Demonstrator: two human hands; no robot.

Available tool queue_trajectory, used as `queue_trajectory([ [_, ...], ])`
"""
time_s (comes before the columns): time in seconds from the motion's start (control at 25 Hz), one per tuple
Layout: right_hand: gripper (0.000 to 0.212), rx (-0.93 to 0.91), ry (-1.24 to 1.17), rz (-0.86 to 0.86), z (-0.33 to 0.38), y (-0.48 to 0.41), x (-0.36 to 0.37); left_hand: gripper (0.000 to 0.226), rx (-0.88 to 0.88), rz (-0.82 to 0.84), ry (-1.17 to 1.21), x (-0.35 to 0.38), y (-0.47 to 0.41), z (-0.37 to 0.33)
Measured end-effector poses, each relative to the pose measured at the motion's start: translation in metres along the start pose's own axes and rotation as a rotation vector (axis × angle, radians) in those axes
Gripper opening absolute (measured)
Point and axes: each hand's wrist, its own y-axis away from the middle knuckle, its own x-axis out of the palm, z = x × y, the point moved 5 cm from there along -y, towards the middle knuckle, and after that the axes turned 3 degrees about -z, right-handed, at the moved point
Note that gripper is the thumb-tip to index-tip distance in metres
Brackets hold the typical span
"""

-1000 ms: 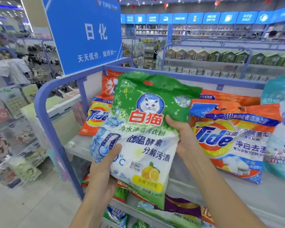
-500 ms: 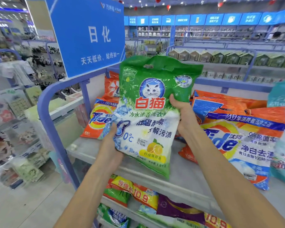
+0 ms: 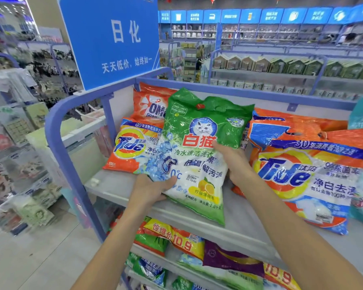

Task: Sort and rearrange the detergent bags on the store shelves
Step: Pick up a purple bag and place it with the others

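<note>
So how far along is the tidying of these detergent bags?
Roughly midway, I'd judge. Done: a small orange Tide bag and an orange OMO bag sit at the left of the grey top shelf, and a large orange Tide bag lies to the right. In hand: the left hand and right hand grip a green-and-white cat-logo bag between them, overlapping the small one. Left: settling it, plus the mixed bags heaped below.

Feed bright on my end, even overhead store lighting, ceiling lights (image 3: 19, 0) blown out top left. Shadows soft, faint under bags. Glare streaks on glossy green detergent bag (image 3: 197, 147) and big Tide bag (image 3: 302, 174). Left racks (image 3: 19, 143) smeared, mushy. Fisheye bends blue shelf rail (image 3: 57, 122) near edge. Far aisle soft.
</note>
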Motion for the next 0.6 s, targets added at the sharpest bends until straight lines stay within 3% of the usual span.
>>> queue_trajectory([
  [0.08, 0.121, 0.041, 0.154, 0.030, -0.015, 0.019, 0.000, 0.040, 0.043, -0.035, -0.058, -0.001, 0.001, 0.000],
  [0.12, 0.130, 0.038, 0.252, 0.062, -0.022, 0.030, -0.001, 0.041, 0.070, -0.066, -0.093, -0.002, 0.002, 0.000],
  [0.16, 0.123, 0.028, 0.348, 0.101, -0.024, 0.043, -0.001, 0.040, 0.099, -0.101, -0.132, -0.003, 0.004, -0.002],
  [0.28, 0.041, -0.084, 0.490, 0.108, -0.019, 0.070, -0.014, 0.045, 0.177, -0.171, -0.143, -0.002, 0.020, -0.002],
  [0.36, 0.014, -0.177, 0.558, 0.068, -0.015, 0.088, -0.025, 0.056, 0.173, -0.183, -0.147, -0.003, 0.031, 0.000],
  [0.44, 0.009, -0.266, 0.616, 0.070, -0.018, 0.112, -0.036, 0.045, 0.237, -0.180, -0.180, -0.007, 0.043, 0.005],
  [0.52, 0.022, -0.400, 0.749, 0.018, -0.023, 0.141, -0.047, 0.038, 0.354, -0.197, -0.223, -0.012, 0.060, 0.008],
  [0.6, 0.032, -0.580, 0.890, -0.027, -0.028, 0.173, -0.059, 0.048, 0.474, -0.215, -0.363, -0.013, 0.083, 0.014],
])
